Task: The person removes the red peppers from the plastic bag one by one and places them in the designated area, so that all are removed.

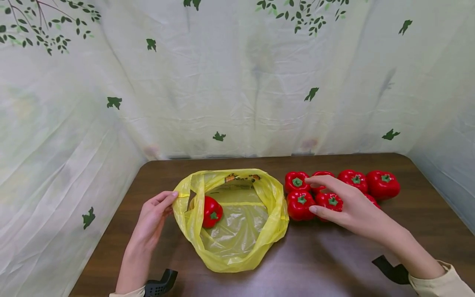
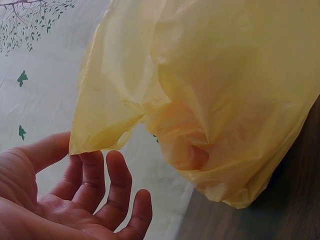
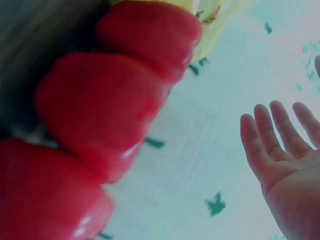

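Observation:
A yellow plastic bag [image 1: 240, 264] stands on the table with its mouth spread wide. My left hand [image 1: 157, 212] pinches its left edge between thumb and fingers; the left wrist view shows the same pinch on the bag's corner [image 2: 100, 135]. One red bell pepper [image 1: 212, 211] lies inside the bag at the left. To the right of the bag, several red bell peppers [image 1: 299, 205] are grouped in two rows, stems up. Over this group hovers my right hand [image 1: 352, 206], fingers extended and holding nothing. In the right wrist view its palm faces the peppers [image 3: 105, 110].
The brown wooden table [image 1: 315, 264] reaches back to a pale curtain [image 1: 237, 82] printed with green leaves, which also hangs at both sides. Black straps of the wrist cameras [image 1: 161, 284] show at both wrists.

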### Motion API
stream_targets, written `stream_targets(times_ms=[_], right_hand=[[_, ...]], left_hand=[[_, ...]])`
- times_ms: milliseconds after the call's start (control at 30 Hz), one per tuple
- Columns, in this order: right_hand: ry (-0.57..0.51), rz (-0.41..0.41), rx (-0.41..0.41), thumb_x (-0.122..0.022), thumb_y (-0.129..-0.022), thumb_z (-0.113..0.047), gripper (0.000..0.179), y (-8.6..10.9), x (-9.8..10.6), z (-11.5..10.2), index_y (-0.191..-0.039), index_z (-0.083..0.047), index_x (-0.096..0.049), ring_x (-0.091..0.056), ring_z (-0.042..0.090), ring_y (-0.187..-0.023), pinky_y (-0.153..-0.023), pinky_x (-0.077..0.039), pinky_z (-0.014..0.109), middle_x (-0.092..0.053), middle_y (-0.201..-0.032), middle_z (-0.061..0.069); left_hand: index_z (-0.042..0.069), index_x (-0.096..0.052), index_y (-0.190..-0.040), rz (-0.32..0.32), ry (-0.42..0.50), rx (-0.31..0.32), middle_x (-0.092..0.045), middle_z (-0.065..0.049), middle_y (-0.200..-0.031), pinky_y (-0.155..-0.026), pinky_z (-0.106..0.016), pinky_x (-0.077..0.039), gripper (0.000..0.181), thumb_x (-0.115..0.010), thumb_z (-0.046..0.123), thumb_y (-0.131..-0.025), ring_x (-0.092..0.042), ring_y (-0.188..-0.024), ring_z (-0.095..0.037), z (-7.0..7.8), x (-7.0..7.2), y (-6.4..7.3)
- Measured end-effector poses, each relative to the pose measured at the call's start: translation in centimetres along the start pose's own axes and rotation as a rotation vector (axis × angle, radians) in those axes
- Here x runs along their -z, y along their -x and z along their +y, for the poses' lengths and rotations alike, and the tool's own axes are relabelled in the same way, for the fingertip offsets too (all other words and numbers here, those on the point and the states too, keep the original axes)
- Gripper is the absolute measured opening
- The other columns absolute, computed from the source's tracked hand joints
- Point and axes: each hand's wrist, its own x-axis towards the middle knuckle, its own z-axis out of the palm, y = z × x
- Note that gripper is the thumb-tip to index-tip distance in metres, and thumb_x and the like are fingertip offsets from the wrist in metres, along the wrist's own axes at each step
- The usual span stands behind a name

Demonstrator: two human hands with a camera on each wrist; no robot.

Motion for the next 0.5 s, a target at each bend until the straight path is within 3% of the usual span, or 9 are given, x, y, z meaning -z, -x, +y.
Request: stream_targets(times_ms=[267,500], right_hand=[[-0.061,-0.174,0.077,-0.073,-0.089,-0.040,0.057,-2.8,-1.3,-1.9,-0.140,-0.031,-0.049,-0.046,0.008,-0.127,-0.100,-0.044,0.035,-0.051,-0.135,-0.016],[-0.062,-0.311,0.090,-0.069,-0.091,-0.046,0.056,-5.0,-2.9,-3.4,-0.140,-0.030,-0.048,-0.048,0.005,-0.121,-0.098,-0.045,0.036,-0.049,-0.134,-0.020]], left_hand=[[0.012,-0.072,-0.091,-0.013,0.010,-0.009,-0.064,0.003,-0.084,-0.077,-0.028,-0.049,0.017,-0.066,0.027,-0.096,-0.059,-0.074,-0.012,0.0,0.0,0.0],[0.011,-0.071,-0.092,-0.004,0.009,-0.003,-0.064,0.002,-0.085,-0.078,-0.028,-0.049,0.019,-0.067,0.029,-0.095,-0.059,-0.075,-0.012,-0.1,0.1,-0.1]])
